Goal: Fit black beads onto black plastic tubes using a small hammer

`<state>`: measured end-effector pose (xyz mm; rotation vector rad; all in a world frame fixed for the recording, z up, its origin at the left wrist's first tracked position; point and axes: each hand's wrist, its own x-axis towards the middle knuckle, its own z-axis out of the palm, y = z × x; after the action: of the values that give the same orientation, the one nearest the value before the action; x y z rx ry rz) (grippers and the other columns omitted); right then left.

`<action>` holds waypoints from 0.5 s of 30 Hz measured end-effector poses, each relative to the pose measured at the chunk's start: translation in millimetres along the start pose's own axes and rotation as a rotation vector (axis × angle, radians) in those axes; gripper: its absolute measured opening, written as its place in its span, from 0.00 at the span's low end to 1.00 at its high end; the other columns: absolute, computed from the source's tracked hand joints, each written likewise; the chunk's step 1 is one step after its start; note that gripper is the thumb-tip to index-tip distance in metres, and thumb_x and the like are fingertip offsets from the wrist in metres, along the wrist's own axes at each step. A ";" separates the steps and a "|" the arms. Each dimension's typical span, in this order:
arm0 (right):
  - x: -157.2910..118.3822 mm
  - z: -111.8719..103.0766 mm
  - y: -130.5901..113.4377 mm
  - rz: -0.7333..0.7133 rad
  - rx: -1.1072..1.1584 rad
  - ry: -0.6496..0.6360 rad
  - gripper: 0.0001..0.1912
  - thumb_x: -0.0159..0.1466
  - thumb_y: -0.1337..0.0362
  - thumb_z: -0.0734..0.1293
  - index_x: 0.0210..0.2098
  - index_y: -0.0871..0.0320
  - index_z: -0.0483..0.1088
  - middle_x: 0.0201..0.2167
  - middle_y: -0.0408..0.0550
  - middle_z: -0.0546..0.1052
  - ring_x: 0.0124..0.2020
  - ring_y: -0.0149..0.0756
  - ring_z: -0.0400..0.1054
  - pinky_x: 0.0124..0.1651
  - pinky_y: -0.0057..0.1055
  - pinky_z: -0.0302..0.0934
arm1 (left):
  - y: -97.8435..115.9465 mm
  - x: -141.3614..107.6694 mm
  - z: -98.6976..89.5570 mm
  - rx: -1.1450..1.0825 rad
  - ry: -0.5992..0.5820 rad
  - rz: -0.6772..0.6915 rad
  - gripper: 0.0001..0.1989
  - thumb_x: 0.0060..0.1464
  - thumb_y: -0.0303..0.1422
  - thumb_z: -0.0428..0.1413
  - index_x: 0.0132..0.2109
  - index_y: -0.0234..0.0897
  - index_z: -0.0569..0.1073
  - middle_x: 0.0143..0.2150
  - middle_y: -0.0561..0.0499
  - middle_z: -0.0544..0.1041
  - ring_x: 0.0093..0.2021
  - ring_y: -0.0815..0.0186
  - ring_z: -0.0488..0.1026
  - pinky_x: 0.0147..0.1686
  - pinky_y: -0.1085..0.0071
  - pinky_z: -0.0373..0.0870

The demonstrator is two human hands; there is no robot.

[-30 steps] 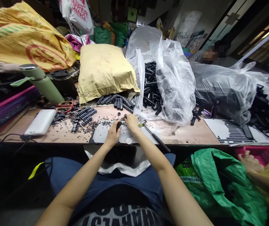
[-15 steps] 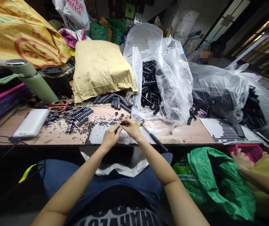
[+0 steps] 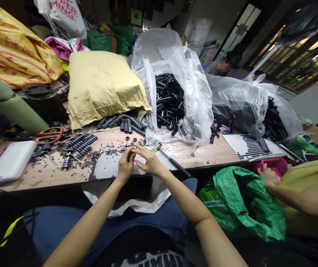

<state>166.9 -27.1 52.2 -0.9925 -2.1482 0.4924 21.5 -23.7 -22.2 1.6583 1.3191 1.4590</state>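
My left hand point(image 3: 125, 165) is closed on a small black part point(image 3: 129, 155), mostly hidden by the fingers, over the front of the table. Beside it, my right hand point(image 3: 150, 162) has its thumb and fingers apart, with its forefinger reaching to the left fingertips. A white sheet point(image 3: 103, 167) lies under both hands. Many tiny dark pieces point(image 3: 88, 161) are scattered to the left of it. Two small black rings point(image 3: 131, 139) lie just beyond the hands. Right of my right hand rests a tool with a black handle point(image 3: 174, 160) and a metal head.
Ribbed black stacks point(image 3: 82, 144), red-handled scissors point(image 3: 49, 135) and a white power bank point(image 3: 10, 161) are at left. Behind stand a yellow sack point(image 3: 106, 85) and a plastic bag point(image 3: 198, 100) of black parts. A co-worker's hand point(image 3: 268, 176) holds a pink basket point(image 3: 280, 165) beside a green sack point(image 3: 248, 207).
My right thumb has spread away from its fingers, while my left hand stays closed on the small part. The view has turned toward the right, so the table things appear further left.
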 end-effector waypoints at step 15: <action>0.3 -144.8 96.2 0.505 -0.340 0.327 0.17 0.62 0.64 0.66 0.50 0.60 0.70 0.47 0.55 0.73 0.51 0.38 0.66 0.57 0.38 0.59 | -16.9 -9.0 1.2 -0.089 -0.083 -0.104 0.18 0.60 0.42 0.51 0.53 0.39 0.66 0.36 0.52 0.69 0.28 0.70 0.69 0.31 0.72 0.70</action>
<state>321.7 40.4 93.6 -1.6964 -1.7102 0.1727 18.2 -25.7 -41.1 1.5527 1.2571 1.3545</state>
